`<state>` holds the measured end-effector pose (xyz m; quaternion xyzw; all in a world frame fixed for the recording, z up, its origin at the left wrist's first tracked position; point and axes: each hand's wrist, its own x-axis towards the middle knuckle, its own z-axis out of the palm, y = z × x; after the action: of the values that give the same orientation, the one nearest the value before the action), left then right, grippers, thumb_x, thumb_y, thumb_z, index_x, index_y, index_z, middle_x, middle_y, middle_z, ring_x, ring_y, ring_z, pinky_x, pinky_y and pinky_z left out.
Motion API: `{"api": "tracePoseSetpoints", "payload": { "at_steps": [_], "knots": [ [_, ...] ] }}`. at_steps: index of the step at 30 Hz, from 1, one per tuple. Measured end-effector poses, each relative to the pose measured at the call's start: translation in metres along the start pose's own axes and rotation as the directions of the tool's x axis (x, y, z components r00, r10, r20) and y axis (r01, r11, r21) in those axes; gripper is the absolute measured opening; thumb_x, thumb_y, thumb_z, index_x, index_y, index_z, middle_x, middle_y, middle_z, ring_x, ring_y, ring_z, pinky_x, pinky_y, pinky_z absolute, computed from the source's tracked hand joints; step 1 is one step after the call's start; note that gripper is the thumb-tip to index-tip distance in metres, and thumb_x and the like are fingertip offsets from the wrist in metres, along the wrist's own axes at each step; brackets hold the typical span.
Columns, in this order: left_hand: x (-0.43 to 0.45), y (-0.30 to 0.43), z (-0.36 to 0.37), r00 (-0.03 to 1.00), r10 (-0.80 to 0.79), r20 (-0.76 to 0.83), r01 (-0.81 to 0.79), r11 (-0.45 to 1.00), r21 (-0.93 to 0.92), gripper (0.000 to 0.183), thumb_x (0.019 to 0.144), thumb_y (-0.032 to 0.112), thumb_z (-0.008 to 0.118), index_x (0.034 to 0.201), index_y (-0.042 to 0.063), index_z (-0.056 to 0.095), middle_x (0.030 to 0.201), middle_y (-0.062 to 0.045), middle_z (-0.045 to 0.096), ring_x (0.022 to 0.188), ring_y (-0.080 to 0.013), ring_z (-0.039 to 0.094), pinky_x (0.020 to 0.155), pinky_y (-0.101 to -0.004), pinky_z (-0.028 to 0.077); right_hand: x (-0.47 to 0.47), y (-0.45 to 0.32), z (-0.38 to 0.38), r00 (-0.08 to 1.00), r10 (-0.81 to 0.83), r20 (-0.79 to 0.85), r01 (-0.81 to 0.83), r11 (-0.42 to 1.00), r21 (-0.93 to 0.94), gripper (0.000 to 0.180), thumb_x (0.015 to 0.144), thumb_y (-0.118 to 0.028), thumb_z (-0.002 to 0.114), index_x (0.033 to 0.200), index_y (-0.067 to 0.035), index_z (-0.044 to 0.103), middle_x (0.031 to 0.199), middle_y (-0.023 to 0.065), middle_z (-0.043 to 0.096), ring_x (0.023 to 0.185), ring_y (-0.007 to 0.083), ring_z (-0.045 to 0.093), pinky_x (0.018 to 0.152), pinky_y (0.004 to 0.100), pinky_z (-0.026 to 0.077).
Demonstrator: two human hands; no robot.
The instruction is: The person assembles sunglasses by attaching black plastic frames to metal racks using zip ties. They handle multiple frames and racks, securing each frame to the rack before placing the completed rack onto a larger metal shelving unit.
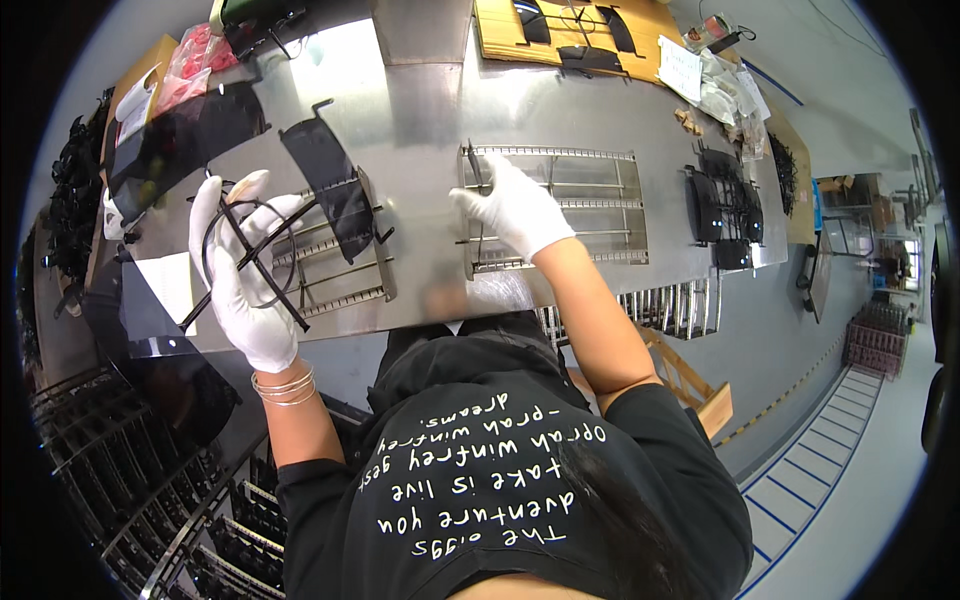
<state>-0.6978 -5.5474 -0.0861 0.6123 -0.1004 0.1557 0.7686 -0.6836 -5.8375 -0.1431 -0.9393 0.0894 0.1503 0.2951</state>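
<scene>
My left hand (251, 300), in a white glove, grips a black wire frame (251, 251) of crossed rods and rings, raised above the steel table. A curved black panel (330, 184) meets one rod end, and a larger dark panel (187, 142) meets another; both seem joined to the frame. Beneath them is a slotted metal rack (341, 300), partly hidden. My gloved right hand (517, 206) reaches over the left end of a second slotted rack (592, 204). Its thumb and forefinger are near a dark panel seen edge-on (474, 163); whether they pinch it is unclear.
On the right of the steel table (420, 120) is a black panel assembly (724, 202). Small tan blocks (688, 120) and plastic bags (724, 90) are behind it. Another assembly rests on cardboard (502, 37). A wooden stool (709, 409) stands beside me; loaded racks (232, 525) stand lower left.
</scene>
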Motion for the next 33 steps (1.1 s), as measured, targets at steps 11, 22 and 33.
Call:
{"api": "tracePoseSetpoints", "payload": {
  "at_steps": [11, 22, 33],
  "knots": [
    [-0.005, 0.001, 0.067, 0.939, -0.186, 0.289, 0.324, 0.758, -0.566, 0.048, 0.094, 0.025, 0.051, 0.134, -0.001, 0.05, 0.127, -0.029, 0.058, 0.103, -0.0391, 0.06, 0.085, -0.0481, 0.051, -0.044, 0.011, -0.013, 0.843, -0.536, -0.049, 0.232, 0.279, 0.932, 0.075, 0.084, -0.012, 0.059, 0.157, -0.003, 0.043, 0.14, 0.014, 0.057, 0.111, 0.0148, 0.063, 0.086, 0.0259, 0.053],
    [-0.006, -0.003, -0.001, 0.842, -0.473, 0.259, 0.533, 0.802, -0.269, 0.069, 0.105, 0.04, 0.051, 0.156, -0.005, 0.037, 0.154, -0.026, 0.046, 0.106, -0.0279, 0.063, 0.077, -0.0376, 0.059, 0.022, 0.048, 0.035, 0.998, 0.007, 0.064, -0.052, 0.677, 0.734, 0.065, 0.105, -0.053, 0.044, 0.149, -0.004, 0.044, 0.13, 0.0233, 0.065, 0.102, 0.0345, 0.068, 0.08, 0.0416, 0.056],
    [0.006, 0.014, 0.051, 0.467, -0.474, 0.747, 0.855, 0.457, -0.244, 0.08, 0.095, 0.043, 0.059, 0.147, -0.014, 0.039, 0.12, -0.03, 0.062, 0.091, -0.0322, 0.067, 0.066, -0.0377, 0.056, -0.044, -0.034, -0.057, 0.809, -0.546, -0.217, 0.58, 0.681, 0.448, 0.092, 0.082, -0.027, 0.087, 0.155, 0.002, 0.039, 0.154, 0.0177, 0.048, 0.138, 0.0286, 0.05, 0.116, 0.0408, 0.039]
  ]
}}
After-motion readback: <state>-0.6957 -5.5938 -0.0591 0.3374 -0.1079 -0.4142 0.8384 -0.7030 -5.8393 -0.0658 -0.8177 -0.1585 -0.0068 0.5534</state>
